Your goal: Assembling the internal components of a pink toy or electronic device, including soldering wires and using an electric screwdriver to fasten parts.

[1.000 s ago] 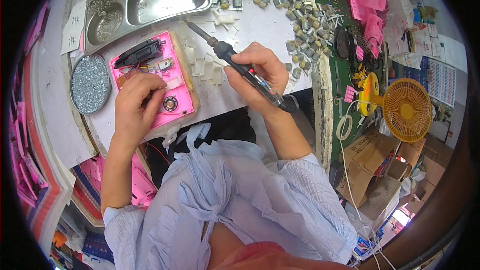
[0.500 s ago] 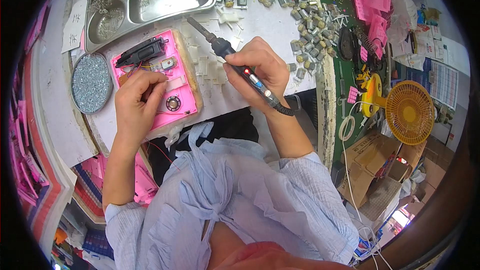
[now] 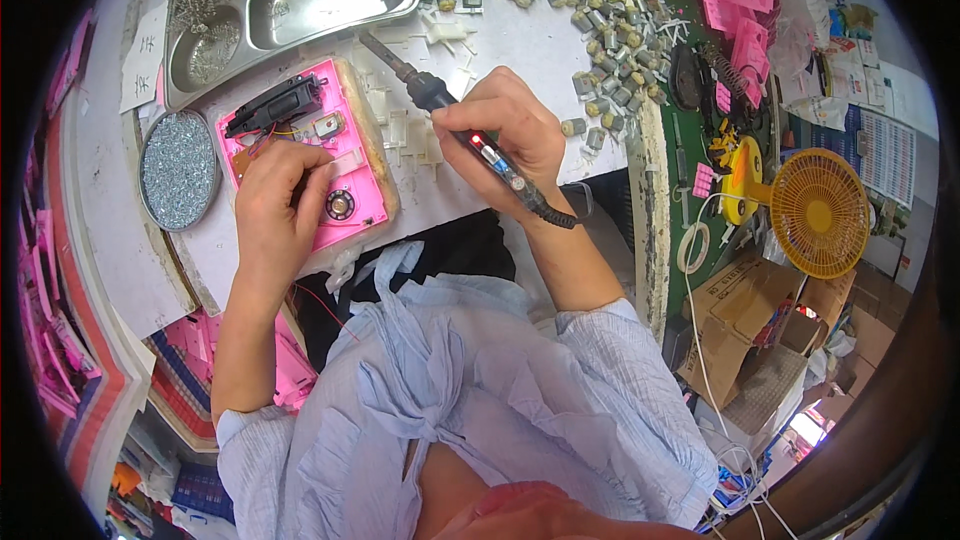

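Note:
My right hand is closed round the dark handle of a soldering iron. Its red light is lit, and its bare metal tip points up and left, above the table. My left hand is closed in a pinch over a pink plastic shell. Its fingertips meet at the end of a pale plastic piece; what they grip is hidden. Inside the shell are a black part, a small metal motor, thin wires and a round black part. The shell lies on a worn block.
A round dish of small screws sits at the left. Behind the shell stands a metal tray with a heap of small metal pieces. Several small motors and white plastic parts are scattered rightward. A yellow fan stands far right.
My right hand has shifted slightly left with the soldering iron. My left hand stays pinched at the shell. The whole view has shifted a little.

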### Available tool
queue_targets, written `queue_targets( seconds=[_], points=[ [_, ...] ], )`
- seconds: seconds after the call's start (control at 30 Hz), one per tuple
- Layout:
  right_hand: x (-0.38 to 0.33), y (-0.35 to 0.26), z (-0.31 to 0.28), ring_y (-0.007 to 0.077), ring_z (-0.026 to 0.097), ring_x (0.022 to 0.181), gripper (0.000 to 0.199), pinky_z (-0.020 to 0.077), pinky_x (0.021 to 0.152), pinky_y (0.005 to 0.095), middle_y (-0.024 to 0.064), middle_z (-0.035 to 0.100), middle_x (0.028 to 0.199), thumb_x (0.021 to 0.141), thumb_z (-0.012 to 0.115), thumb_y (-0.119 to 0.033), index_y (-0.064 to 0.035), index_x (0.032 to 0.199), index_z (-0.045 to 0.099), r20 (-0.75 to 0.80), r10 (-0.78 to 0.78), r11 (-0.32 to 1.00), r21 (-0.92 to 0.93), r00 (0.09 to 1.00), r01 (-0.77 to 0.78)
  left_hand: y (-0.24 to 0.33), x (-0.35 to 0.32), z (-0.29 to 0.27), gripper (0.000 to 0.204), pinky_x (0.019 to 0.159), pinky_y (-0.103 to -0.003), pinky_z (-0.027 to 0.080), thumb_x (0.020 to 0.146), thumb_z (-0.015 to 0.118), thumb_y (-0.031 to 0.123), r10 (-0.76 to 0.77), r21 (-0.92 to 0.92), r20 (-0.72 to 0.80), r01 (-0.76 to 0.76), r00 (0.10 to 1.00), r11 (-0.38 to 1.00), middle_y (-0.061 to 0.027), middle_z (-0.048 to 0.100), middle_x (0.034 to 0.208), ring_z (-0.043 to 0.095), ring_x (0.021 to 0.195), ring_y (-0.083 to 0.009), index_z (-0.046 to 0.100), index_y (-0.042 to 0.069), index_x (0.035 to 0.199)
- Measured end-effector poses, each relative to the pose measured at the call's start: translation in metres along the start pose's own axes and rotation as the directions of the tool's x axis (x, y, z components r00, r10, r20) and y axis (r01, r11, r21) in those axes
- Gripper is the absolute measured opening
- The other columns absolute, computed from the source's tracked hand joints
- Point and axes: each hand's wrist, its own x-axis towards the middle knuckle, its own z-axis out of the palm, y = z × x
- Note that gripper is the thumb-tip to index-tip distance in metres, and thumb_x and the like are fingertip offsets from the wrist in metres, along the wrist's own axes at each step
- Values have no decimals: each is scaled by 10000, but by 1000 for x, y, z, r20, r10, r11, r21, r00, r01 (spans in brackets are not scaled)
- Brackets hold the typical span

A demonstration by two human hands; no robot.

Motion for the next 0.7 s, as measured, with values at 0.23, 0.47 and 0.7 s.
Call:
queue_targets(
  seconds=[0.23,0.47,0.7],
  points=[
    [-2,1,-1,201,563,673,326,428,612,315,56,622,753,689,768,120,-55,960,723,21,16,1000,14,1000,-16,4,-3,0,87,783,-325,498,864,704,-19,-49,-66,30,51,998,996,-113,623,1013,617,904,-237,656,-20,936],
    [-4,0,-1,144,563,690,285,416,618,275,52,616,784,757,762,135,-32,978,699,76,103,994,14,992,-104,0,0,-7,112,789,-354,507,829,742,32,-22,-107,27,25,999,994,-129,618,1057,629,923,-272,662,-8,896],
    [-12,-9,-26,73,467,692,227,344,638,222,36,591,806,850,777,-56,-7,1000,614,86,415,768,501,906,-399,-7,-1,-27,97,774,-362,515,816,732,40,-84,-198,132,110,988,974,-91,617,1089,623,914,-269,664,20,883]
  ],
)
